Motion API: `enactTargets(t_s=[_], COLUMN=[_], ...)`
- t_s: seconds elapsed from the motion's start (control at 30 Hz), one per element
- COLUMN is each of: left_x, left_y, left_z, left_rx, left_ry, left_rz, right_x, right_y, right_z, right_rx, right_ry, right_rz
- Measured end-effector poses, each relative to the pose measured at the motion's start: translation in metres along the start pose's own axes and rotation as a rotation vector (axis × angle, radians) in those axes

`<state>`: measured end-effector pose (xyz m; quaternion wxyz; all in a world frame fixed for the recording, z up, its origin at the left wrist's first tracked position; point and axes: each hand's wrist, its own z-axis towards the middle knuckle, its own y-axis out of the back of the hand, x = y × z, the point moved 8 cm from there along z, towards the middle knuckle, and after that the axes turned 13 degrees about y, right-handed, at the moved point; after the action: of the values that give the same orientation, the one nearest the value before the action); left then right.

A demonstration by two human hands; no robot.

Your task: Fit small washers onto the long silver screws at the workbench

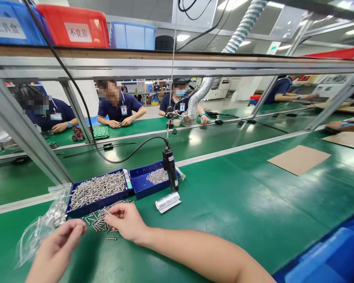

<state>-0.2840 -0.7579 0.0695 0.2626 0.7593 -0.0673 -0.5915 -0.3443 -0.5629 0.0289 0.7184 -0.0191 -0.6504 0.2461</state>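
My right hand [129, 223] reaches over a loose pile of screws [98, 221] on the green table, its thumb and fingertips pinched on what looks like one screw. To its left, my left hand [57, 249] is held above the table with thumb and forefinger pressed together; whatever is between them is hidden. A single screw [111, 238] lies apart, just below the pile. Right behind the pile stands a blue tray [98, 205] heaped with long silver screws. Joined on its right is a second blue tray [138, 184] with small metal nuts or washers [158, 176].
An electric screwdriver [170, 169] hangs on a cable over the second tray. A white roll [167, 202] lies below it. Plastic bags [35, 237] of hardware sit left. A cardboard sheet [299, 159] lies right. A metal frame [32, 129] crosses ahead; several co-workers [120, 104] sit beyond.
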Motion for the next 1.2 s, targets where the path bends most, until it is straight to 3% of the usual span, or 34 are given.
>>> enactTargets(t_s=[0.1,0.2,0.53,0.73,0.93,1.0,1.07,1.2], left_x=[-0.004,0.002,-0.002,-0.003,-0.005,-0.011,-0.023,-0.057], left_y=[-0.045,-0.056,-0.05,-0.044,-0.037,-0.034,-0.028,-0.022], left_z=[-0.011,-0.012,-0.016,-0.016,-0.018,-0.021,-0.027,-0.056], left_rx=[0.159,0.174,0.173,0.114,0.039,-0.016,-0.102,-0.269], left_ry=[0.127,0.19,0.173,0.16,0.045,-0.029,-0.189,-0.747], left_rz=[-0.251,-0.396,-0.566,-0.557,-0.435,-0.34,-0.193,0.066], right_x=[-0.001,0.002,0.011,0.021,0.019,0.019,0.02,0.015], right_y=[0.001,-0.001,-0.009,-0.009,-0.01,-0.011,-0.013,-0.02], right_z=[-0.001,-0.003,-0.006,-0.008,-0.009,-0.01,-0.013,-0.02], right_rx=[-0.009,0.034,0.139,0.149,0.135,0.115,0.103,0.104], right_ry=[-0.012,-0.011,0.062,0.107,0.098,0.087,0.057,-0.083], right_rz=[-0.002,-0.025,-0.099,-0.156,-0.193,-0.178,-0.148,-0.042])
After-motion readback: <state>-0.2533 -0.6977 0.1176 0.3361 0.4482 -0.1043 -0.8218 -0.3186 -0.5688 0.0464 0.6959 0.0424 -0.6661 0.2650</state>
